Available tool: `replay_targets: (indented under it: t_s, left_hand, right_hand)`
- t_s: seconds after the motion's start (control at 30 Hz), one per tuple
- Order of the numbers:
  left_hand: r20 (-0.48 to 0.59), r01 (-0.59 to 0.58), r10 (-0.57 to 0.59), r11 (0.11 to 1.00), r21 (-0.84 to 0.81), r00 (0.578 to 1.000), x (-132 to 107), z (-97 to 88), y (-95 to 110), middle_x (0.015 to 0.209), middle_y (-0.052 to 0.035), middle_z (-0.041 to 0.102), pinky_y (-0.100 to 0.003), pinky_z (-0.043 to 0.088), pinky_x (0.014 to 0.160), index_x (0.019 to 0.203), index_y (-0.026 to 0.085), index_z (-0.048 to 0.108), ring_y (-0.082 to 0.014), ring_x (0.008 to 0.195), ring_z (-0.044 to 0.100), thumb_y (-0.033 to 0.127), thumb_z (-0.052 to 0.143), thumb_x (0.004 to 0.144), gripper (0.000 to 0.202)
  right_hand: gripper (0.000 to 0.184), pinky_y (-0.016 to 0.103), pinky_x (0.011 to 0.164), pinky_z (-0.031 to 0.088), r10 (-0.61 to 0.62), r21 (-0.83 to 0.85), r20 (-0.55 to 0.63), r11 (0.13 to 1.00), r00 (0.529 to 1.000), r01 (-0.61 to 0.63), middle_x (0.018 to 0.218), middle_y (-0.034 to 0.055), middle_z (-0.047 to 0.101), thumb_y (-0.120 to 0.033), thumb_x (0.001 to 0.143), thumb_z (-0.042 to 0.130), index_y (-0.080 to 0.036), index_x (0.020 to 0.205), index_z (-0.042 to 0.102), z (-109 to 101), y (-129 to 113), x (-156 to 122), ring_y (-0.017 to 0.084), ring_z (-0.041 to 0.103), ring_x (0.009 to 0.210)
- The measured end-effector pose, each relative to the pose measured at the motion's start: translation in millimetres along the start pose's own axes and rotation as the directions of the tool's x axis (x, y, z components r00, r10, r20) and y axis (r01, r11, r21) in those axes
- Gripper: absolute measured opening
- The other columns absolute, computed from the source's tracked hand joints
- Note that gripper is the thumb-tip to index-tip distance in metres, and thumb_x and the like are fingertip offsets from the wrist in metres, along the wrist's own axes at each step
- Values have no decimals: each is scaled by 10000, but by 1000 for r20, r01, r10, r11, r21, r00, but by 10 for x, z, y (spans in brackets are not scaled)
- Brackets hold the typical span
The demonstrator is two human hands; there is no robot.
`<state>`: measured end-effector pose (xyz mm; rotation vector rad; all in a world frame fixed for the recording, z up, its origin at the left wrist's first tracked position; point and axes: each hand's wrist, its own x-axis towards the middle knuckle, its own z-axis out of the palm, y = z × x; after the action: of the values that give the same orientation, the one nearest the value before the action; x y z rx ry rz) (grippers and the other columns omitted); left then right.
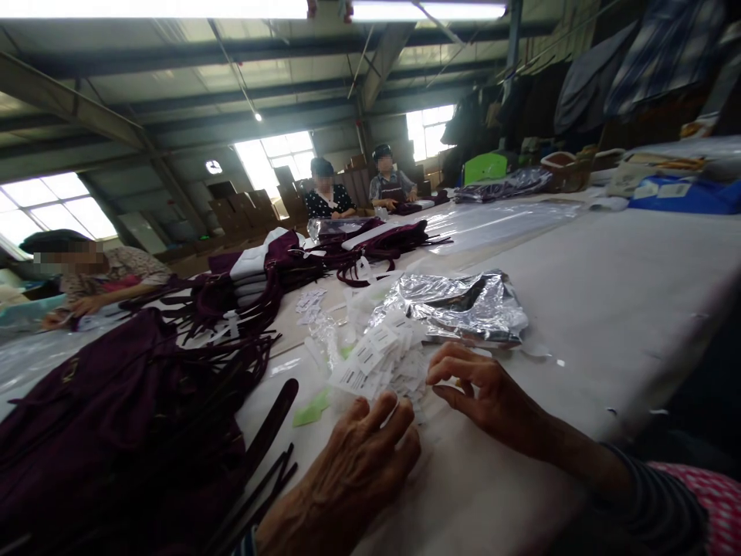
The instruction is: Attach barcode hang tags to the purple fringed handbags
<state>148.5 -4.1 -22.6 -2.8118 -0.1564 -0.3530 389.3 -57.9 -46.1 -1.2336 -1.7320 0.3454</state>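
White barcode tags (376,359) lie heaped toward the near edge of the desk (579,309), touching a silver foil bag (451,309); the left hand (353,471) rests at their edge, grip loosely apart; the right hand (492,394) is just beside them, grip apart and empty.

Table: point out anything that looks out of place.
The foil bag lies crumpled, and white tags sit in a loose, disordered heap against it on the table, beside the right hand, rather than in a neat stack.
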Motion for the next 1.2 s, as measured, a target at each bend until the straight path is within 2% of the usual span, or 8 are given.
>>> replay_targets:
  t_s: [0.27,0.4,0.57,0.67,0.77,0.83,1.03,1.2]
  left_hand:
    - [-106,184,-256,875,-447,961,34,-222,-228,1128,-48,689,-347,516,869,992,229,656,-215,1057,593,95,489,974,215]
    - [73,388,-425,728,-566,902,28,-367,-339,993,-41,692,-293,495,804,933,229,640,-179,924,627,242,499,1004,158]
    - [239,587,-537,713,-383,809,18,-497,-386,790,-2,706,-329,442,745,836,228,643,-200,750,648,222,552,924,126]
    - [392,701,-601,452,-552,696,1,-506,-440,734,-1,714,-299,445,693,867,215,677,-202,726,660,286,644,856,79]
    - [519,662,-583,44,-748,625,-50,-445,-531,683,-19,711,-263,454,653,822,155,691,-170,666,644,303,714,785,154]
    - [563,633,-579,-102,-767,589,-104,-400,-584,669,-36,719,-242,439,627,805,123,691,-149,631,632,304,753,747,199]
    - [636,611,-562,-268,-745,529,-210,-386,-582,702,-56,739,-226,444,627,898,108,715,-147,647,666,328,795,715,297]
    - [603,547,-626,-315,-776,495,-200,-415,-517,727,-47,738,-215,459,627,834,125,712,-144,683,652,276,790,703,215]
  right_hand:
    - [75,250,545,418,126,13,-60,992,990,-125,909,44,654,-197,893,622,-207,848,681,-136,31,-6,154,570,731]
    - [48,264,577,438,88,-20,-51,996,995,-89,918,58,667,-205,880,648,-210,853,688,-116,56,-2,179,591,797]
    - [71,285,664,467,19,-102,-15,995,1000,-21,952,52,669,-172,892,639,-228,907,679,-56,59,-10,197,606,886]
    - [81,321,775,482,-16,-144,11,989,1000,17,969,50,666,-160,906,619,-229,922,659,-24,70,-33,202,610,926]
    - [85,354,857,477,-35,-171,30,984,999,40,966,45,664,-157,916,608,-232,925,645,-6,94,-54,205,611,942]
    - [88,356,856,479,-35,-187,35,981,999,41,974,48,664,-155,918,603,-234,926,639,-2,117,-65,210,612,952]
    - [90,354,840,490,-43,-212,34,976,999,49,964,54,670,-164,928,589,-240,929,639,10,153,-81,223,625,948]
    - [110,355,847,488,-102,-235,52,966,993,111,963,54,661,-141,932,574,-232,938,635,16,49,-64,217,614,944]
